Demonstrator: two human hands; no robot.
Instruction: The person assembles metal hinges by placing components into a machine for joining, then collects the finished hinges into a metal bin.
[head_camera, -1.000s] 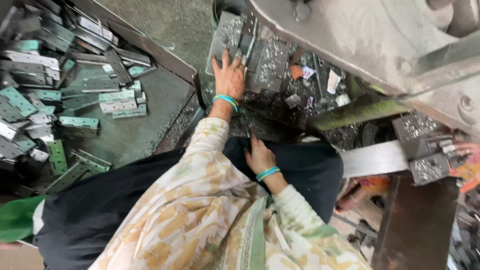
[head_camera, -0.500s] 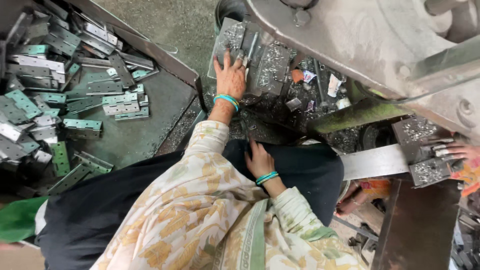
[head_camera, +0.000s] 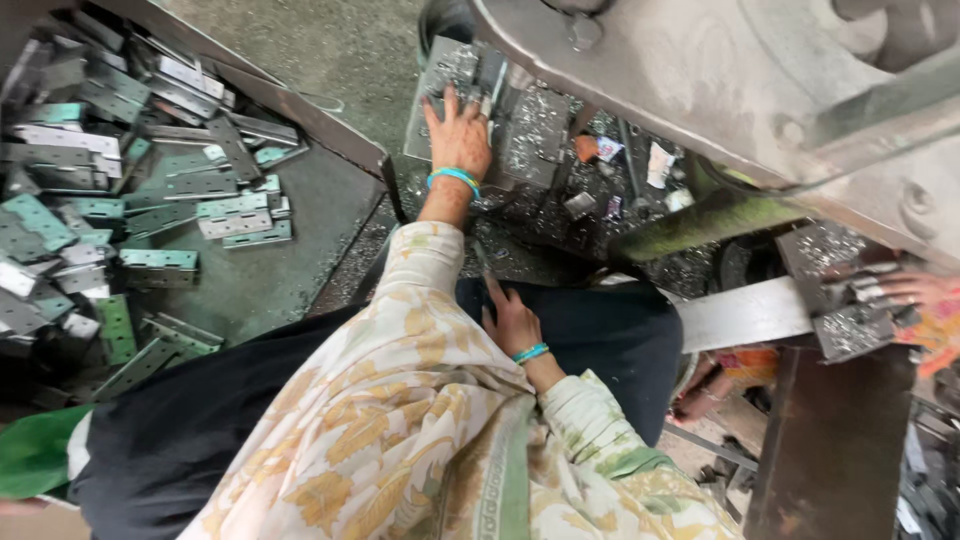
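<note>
Hinges (head_camera: 455, 75), upper centre, are pressed under the left hand (head_camera: 458, 135), fingers spread flat, nothing clasped. Right hand (head_camera: 512, 320), centre, is laid loose on the lap, empty. One leaf is best pinched by its edges, clear of swarf (head_camera: 545, 225).

Counted around the grey press bed (head_camera: 540, 130)

Two own hands, two turquoise bangles (head_camera: 455, 178), one other person's hand (head_camera: 915, 290) right of it, dozens of metal hinges (head_camera: 120, 200) heaped left.
</note>
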